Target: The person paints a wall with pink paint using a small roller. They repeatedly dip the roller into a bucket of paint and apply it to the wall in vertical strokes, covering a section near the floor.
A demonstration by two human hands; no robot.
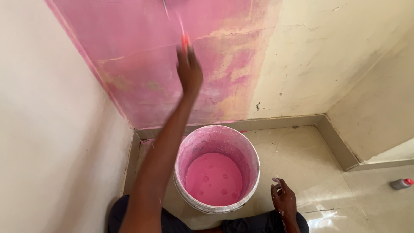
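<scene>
My left hand (189, 71) is stretched up against the wall, shut on a paint tool's handle (184, 41) with an orange-red grip. The thin shaft runs up out of the picture, so the tool's head is hidden. Wet pink paint (138, 56) covers the wall around that hand. In front of my knees stands a white bucket (252, 151), its inside smeared pink and its bottom holding pink paint. My right hand (282, 199) rests on my right knee beside the bucket. It holds nothing, its fingers are loosely apart, and there are paint spots on it.
The wall to the right of the pink area is bare cream plaster (327, 56). A cream side wall (51, 129) stands close on the left. A grey skirting (293, 121) runs along the tiled floor. On the floor at far right lies a small grey bottle with a red cap (401, 184).
</scene>
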